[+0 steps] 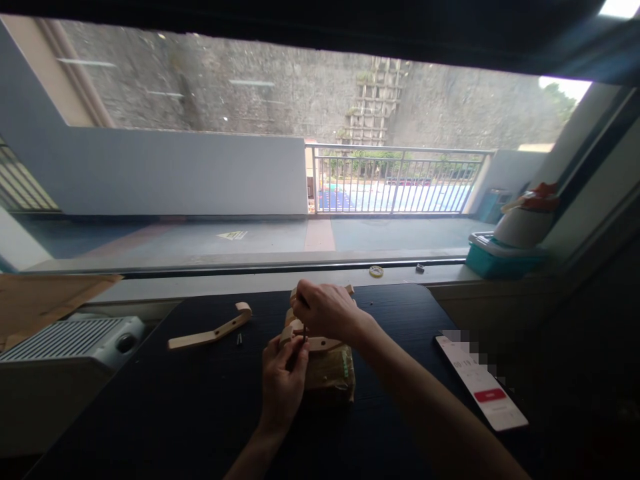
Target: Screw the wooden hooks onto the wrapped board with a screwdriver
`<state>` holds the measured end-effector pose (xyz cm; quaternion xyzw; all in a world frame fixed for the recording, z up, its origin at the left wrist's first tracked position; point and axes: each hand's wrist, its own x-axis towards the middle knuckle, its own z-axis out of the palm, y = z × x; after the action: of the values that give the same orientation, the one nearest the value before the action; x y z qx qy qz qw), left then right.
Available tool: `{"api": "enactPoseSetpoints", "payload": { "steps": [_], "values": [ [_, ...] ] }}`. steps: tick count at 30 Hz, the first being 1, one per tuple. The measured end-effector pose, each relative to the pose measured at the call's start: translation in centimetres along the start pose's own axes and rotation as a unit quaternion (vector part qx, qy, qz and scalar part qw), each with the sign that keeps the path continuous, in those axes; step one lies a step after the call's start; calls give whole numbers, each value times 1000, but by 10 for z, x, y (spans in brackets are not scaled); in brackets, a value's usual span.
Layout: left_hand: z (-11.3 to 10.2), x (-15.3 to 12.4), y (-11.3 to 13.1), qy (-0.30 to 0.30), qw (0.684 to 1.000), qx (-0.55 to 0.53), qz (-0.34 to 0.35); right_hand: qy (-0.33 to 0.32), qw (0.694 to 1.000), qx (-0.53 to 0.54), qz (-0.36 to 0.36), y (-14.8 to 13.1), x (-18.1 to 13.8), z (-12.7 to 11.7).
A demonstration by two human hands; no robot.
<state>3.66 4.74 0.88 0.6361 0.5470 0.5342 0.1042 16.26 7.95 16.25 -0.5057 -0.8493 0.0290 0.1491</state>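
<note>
My left hand (284, 373) is closed around the near end of a pale wooden piece (324, 343) with dark holes. Above it, my right hand (327, 308) is curled in a fist, with a thin dark shaft (305, 331) running down from it toward my left fingertips. The shaft's upper end is hidden in the fist, so its kind does not show. More wooden parts lie behind and under my right hand, partly covered. A brown taped block (330, 383) supports the wooden piece. To the left lies a separate wooden hook (220, 331) with two holes, beside small metal screws (239, 339).
All this is on a black table (200, 400). A lit phone (483, 383) lies at the right edge. On the windowsill sit a yellow tape roll (376, 271), a small metal item (420, 269) and a teal box (500, 257). A white ridged appliance (75, 340) and cardboard (55, 297) are at left.
</note>
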Motion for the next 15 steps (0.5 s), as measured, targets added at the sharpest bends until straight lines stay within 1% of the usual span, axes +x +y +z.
{"api": "enactPoseSetpoints", "payload": {
  "steps": [3,9,13,14,15],
  "values": [
    [0,0,0,3,1000,-1,3,5,1000,-1,-12,-4,0,2],
    [0,0,0,0,1000,-1,1,22,1000,2,3,-11,3,9],
    [1,1,1,10,1000,-2,4,21,999,21,13,-1,-1,-3],
    [1,1,1,9,1000,-2,3,30,999,31,20,5,-7,-6],
    [1,1,2,7,1000,-3,2,63,995,70,40,12,-14,-10]
  ]
}}
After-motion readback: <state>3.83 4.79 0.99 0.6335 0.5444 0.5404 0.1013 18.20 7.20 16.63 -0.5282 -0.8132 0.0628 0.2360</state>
